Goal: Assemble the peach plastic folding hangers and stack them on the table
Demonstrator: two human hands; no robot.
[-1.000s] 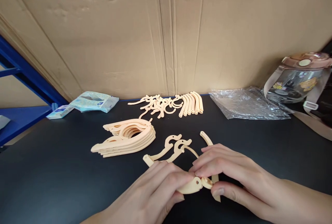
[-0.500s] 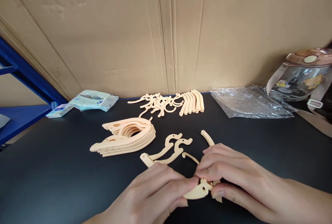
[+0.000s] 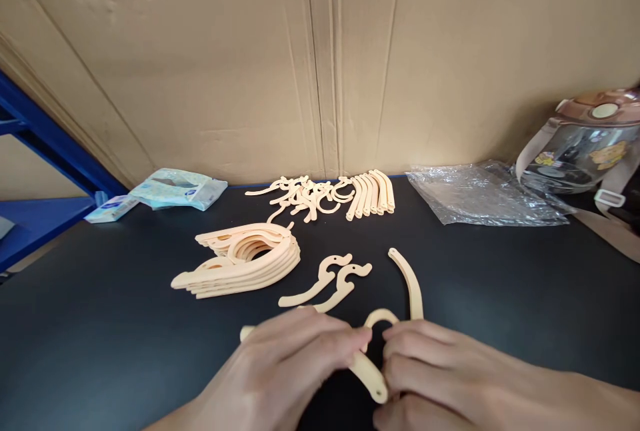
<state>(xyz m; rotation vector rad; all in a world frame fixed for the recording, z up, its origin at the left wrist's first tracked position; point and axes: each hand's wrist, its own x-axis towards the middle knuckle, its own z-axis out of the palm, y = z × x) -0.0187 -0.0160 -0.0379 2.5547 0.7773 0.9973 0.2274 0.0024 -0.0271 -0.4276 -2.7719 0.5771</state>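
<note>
My left fingers (image 3: 336,347) pinch a beige curved arm (image 3: 369,376) above the black worktop (image 3: 125,344). My right fingers (image 3: 415,358) are curled near its holed end, by a hook (image 3: 381,315); exact grip hidden, cannot tell. Risk: uneven pressure may twist the arm free; my right knuckles could nudge the loose strip (image 3: 411,284) just beyond.

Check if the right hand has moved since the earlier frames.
Yes: the right hand has moved toward the wearer, judged against the two loose hooked pieces lying beyond it.

Soft even light, faint shadows, hands slightly blurred
</note>
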